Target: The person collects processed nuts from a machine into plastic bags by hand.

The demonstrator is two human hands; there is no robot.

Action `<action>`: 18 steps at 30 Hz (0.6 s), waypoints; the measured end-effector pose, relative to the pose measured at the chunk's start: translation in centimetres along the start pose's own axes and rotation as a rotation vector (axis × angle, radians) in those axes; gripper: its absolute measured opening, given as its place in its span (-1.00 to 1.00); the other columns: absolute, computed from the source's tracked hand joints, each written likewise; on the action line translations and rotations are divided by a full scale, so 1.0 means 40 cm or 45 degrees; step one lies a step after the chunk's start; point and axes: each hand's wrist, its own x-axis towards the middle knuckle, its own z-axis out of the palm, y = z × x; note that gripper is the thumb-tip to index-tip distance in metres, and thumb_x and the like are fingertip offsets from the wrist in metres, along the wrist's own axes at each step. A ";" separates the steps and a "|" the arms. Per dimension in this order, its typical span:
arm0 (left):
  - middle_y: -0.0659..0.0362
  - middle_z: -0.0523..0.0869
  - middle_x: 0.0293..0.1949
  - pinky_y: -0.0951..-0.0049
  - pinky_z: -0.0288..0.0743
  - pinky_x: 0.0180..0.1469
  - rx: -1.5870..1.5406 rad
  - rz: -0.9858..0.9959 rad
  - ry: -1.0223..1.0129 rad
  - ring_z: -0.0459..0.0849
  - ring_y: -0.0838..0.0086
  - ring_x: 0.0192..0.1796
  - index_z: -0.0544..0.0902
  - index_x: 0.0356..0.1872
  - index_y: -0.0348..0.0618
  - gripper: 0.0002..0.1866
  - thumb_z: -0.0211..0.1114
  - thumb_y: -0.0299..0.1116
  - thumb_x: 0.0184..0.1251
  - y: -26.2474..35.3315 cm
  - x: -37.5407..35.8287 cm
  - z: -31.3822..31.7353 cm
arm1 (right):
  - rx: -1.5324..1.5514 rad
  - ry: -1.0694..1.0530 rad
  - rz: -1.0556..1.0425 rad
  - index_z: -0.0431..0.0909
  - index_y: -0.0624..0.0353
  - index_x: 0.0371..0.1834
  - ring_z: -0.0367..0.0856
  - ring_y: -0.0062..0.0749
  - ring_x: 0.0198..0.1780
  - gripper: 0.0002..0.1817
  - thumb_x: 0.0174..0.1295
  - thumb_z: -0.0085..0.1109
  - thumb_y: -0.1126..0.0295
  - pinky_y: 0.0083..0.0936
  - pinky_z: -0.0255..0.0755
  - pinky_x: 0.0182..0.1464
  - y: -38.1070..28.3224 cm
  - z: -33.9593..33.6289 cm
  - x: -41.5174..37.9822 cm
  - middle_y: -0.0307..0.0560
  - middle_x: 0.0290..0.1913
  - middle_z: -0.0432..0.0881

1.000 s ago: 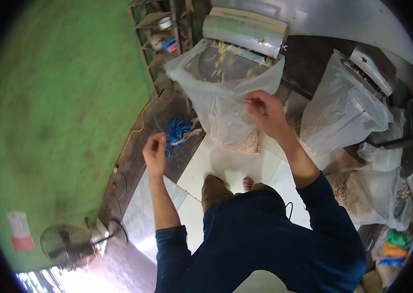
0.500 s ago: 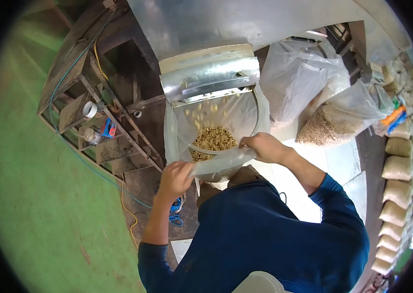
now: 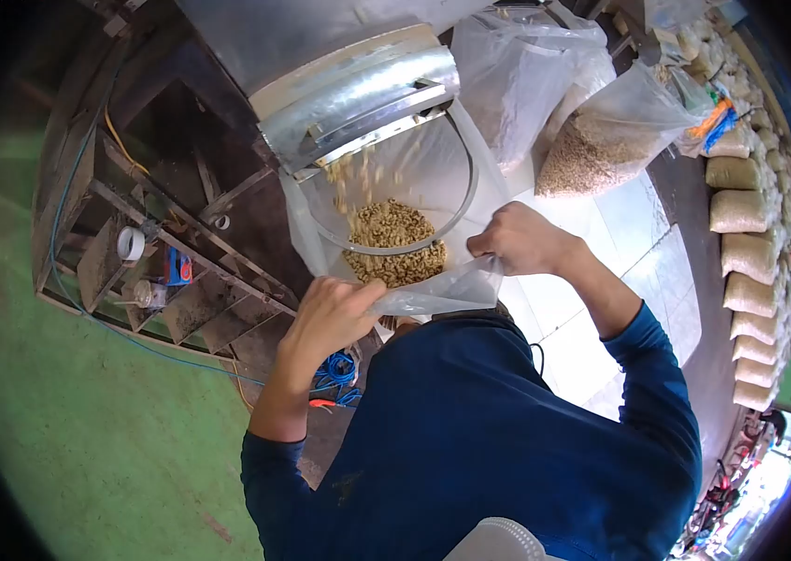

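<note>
A clear plastic bag (image 3: 442, 292) hangs below a shiny metal chute (image 3: 358, 93), its near rim stretched between my two hands. My left hand (image 3: 332, 316) is closed on the rim's left part, and my right hand (image 3: 528, 241) pinches its right part. Small golden-brown pieces (image 3: 393, 232) lie heaped inside; their exact kind is too small to tell. More pieces drop from the chute lip, blurred by motion. A metal hoop (image 3: 474, 178) curves across the bag's mouth, just beyond my hands.
Large clear bags of pale pieces (image 3: 591, 150) stand on white tiles at the right. Many filled bags (image 3: 741, 252) are stacked along the far right. A dark wooden rack (image 3: 199, 271) holds a tape roll (image 3: 131, 244) at left. Coiled blue cord (image 3: 337, 370) lies near my left forearm.
The view has shifted and turned, so the chute sits further up and left. Both hands still grip the rim. Pieces keep falling, and more of the heap shows.
</note>
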 end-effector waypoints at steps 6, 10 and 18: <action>0.07 0.57 0.02 0.18 0.44 0.04 0.153 -0.368 -0.032 0.56 0.16 0.03 0.51 0.04 -0.10 -0.39 0.49 -0.22 -0.12 0.119 0.018 -0.067 | 0.101 0.125 -0.227 0.45 0.18 -0.62 0.51 -0.07 -0.47 -0.85 -0.13 0.25 0.41 -0.25 0.36 -0.40 0.028 -0.005 0.006 -0.05 -0.64 0.47; 0.00 0.60 -0.05 0.20 0.40 0.11 0.293 -0.286 0.208 0.57 0.20 0.04 0.49 0.07 -0.20 -0.37 0.46 -0.26 -0.11 0.217 0.107 -0.002 | 0.201 0.332 -0.241 0.48 0.15 -0.57 0.49 -0.10 -0.45 -0.83 -0.14 0.32 0.41 -0.26 0.33 -0.35 0.046 -0.006 -0.013 -0.10 -0.57 0.44; 0.06 0.69 -0.41 0.19 0.50 -0.32 0.336 -0.328 0.070 0.68 0.17 -0.33 0.58 -0.26 -0.17 -0.81 0.21 -0.48 0.04 0.119 0.229 0.131 | 0.432 1.205 -0.466 0.56 0.07 -0.44 0.52 -0.29 -0.25 -0.93 0.07 0.26 0.38 -0.31 0.32 -0.23 -0.034 0.139 -0.153 -0.20 -0.32 0.53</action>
